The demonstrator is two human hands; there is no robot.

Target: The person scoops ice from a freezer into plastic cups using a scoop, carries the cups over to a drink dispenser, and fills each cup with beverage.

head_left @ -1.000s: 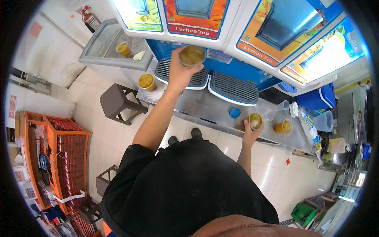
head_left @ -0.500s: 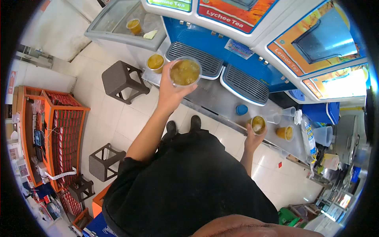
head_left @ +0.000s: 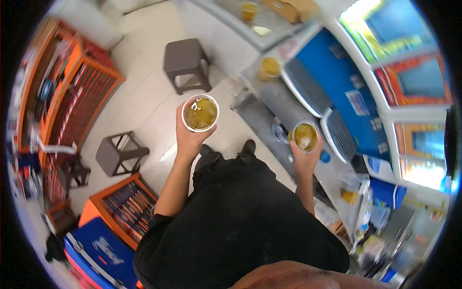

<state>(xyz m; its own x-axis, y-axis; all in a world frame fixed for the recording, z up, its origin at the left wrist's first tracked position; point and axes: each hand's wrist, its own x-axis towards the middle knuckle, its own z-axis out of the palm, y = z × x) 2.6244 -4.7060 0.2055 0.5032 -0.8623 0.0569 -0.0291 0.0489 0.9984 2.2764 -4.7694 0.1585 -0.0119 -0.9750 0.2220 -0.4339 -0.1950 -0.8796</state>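
My left hand (head_left: 188, 139) is wrapped round a clear plastic cup (head_left: 200, 113) of yellow-green iced drink, held upright over the tiled floor. A second cup of iced drink (head_left: 305, 136), much like the first, is gripped by my right hand (head_left: 306, 156) above the steel counter edge. Close to that hand lies a blue round cap (head_left: 325, 157) on the counter. Another filled cup (head_left: 269, 69) stands farther up the counter beside the drip trays, and one more yellow cup (head_left: 350, 196) sits at the lower right among clear empty cups.
Drink dispensers with a blue front (head_left: 344, 91) and grey drip trays (head_left: 309, 86) line the right. A freezer (head_left: 231, 24) with a cup on its top is beyond. Dark stools (head_left: 183, 59), an orange rack (head_left: 91, 91) and a blue cooler box (head_left: 101, 250) stand to the left.
The view has turned, so the counter and dispensers now lie to the right. Both cups stay in my hands; the left one has come away from the counter, over the floor.
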